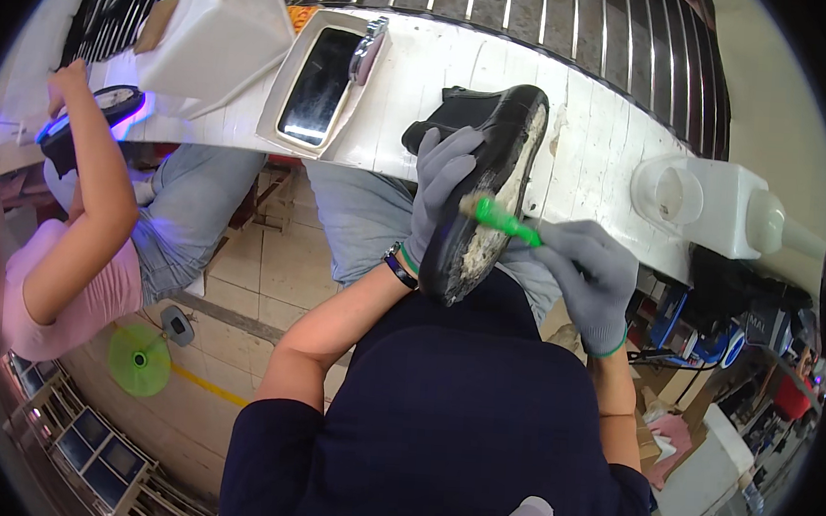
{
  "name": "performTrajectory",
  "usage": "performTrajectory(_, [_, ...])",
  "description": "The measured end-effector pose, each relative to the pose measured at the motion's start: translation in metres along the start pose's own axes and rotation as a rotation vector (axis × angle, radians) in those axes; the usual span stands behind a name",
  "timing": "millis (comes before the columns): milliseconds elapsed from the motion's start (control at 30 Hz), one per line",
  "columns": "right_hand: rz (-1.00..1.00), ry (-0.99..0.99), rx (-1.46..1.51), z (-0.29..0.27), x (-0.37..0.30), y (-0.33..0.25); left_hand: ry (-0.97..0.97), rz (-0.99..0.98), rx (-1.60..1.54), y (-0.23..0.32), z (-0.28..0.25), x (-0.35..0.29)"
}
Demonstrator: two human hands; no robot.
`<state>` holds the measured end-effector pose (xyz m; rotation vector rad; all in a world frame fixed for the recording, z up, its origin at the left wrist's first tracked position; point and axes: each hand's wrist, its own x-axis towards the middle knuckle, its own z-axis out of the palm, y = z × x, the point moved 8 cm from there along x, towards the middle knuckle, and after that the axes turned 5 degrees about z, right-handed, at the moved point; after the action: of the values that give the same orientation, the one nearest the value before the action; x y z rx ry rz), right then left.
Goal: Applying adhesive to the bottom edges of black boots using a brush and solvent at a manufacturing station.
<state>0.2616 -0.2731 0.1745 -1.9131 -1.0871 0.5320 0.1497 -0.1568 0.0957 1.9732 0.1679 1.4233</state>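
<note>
A black boot is tilted on its side over the front edge of the white bench, its pale, rough underside facing right. My left hand, in a grey glove, grips the boot by its upper. In my right hand, also gloved in grey, is a small brush with a green handle. The bristle end lies over the rim of the boot's underside, near its middle; I cannot tell whether it touches. The fingers of my right hand are closed round the handle's end.
A shallow white tray holding a dark phone lies on the white bench. A white plastic container stands left, a white bottle-like container right. Metal rods run behind. At left, a co-worker's arm reaches toward another shoe.
</note>
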Motion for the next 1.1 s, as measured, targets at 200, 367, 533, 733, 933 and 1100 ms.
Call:
performTrajectory(200, [-0.331, -0.251, -0.097, 0.01, -0.006, -0.038, 0.02, -0.02, 0.018, -0.002, -0.002, 0.007])
performTrajectory(367, [0.094, 0.094, 0.06, -0.014, 0.022, 0.0, -0.129, -0.095, 0.049, 0.003, -0.002, 0.026])
performTrajectory(533, [-0.129, -0.017, 0.015, -0.013, 0.01, -0.037, -0.285, -0.13, -0.138, 0.011, -0.003, 0.052])
performTrajectory(733, [-0.389, 0.012, -0.141, -0.031, 0.024, -0.069, -0.44, -0.462, -0.494, 0.003, 0.002, 0.063])
performTrajectory(933, [-0.526, 0.081, -0.234, -0.051, 0.071, -0.085, -0.864, -0.42, -0.558, -0.018, 0.013, 0.1])
performTrajectory(1100, [-0.58, 0.074, -0.48, -0.062, 0.115, -0.096, -1.217, -0.54, -0.636, -0.064, 0.036, 0.114])
